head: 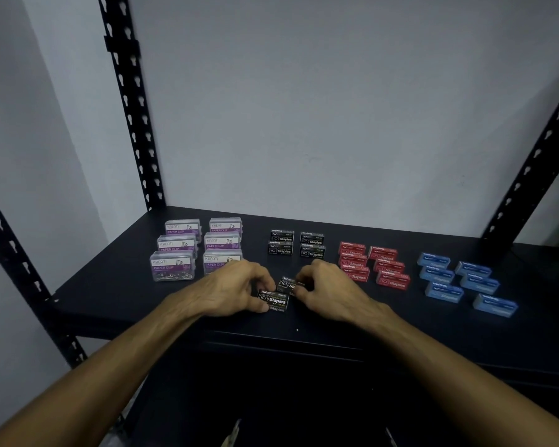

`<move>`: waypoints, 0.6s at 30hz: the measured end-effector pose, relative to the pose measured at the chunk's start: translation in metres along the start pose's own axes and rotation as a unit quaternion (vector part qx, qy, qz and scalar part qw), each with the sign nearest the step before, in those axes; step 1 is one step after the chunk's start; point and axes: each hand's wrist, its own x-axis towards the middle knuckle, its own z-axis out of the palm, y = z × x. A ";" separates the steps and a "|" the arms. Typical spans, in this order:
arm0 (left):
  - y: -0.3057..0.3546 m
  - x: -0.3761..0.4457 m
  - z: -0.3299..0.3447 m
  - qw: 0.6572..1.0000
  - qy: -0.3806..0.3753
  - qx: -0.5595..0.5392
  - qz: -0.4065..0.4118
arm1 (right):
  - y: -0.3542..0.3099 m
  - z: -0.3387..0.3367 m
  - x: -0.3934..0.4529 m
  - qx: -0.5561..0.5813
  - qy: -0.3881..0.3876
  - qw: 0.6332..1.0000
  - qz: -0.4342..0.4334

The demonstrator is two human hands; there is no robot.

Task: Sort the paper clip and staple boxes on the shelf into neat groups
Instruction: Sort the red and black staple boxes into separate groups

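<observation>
On the black shelf [117, 304], several clear paper clip boxes [196, 250] with purple labels stand in two columns at the left. Black staple boxes [296, 243] sit in a small block at the back middle. Red staple boxes [373, 264] and blue staple boxes [462, 282] lie in two-column groups to the right. My left hand [236, 287] grips a black staple box [273, 299] near the front. My right hand [328, 290] pinches a second black staple box [289, 283] just behind it. The two held boxes touch or overlap.
Black perforated uprights [128, 101] rise at the back left and at the back right [530, 166], with another at the front left [23, 269]. A grey wall stands behind the shelf. A lower shelf edge [288, 346] shows beneath my forearms.
</observation>
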 end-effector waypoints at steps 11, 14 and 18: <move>-0.001 0.000 0.001 0.998 -0.009 -0.060 0.008 | 0.009 -0.001 0.002 0.043 0.015 0.999 -0.013; -0.002 0.002 0.001 0.998 -0.012 -0.061 0.010 | 0.011 -0.002 -0.001 0.048 0.010 0.998 -0.026; 0.000 0.003 0.000 0.998 -0.013 -0.065 0.009 | 0.009 -0.004 -0.001 0.044 0.005 0.998 -0.040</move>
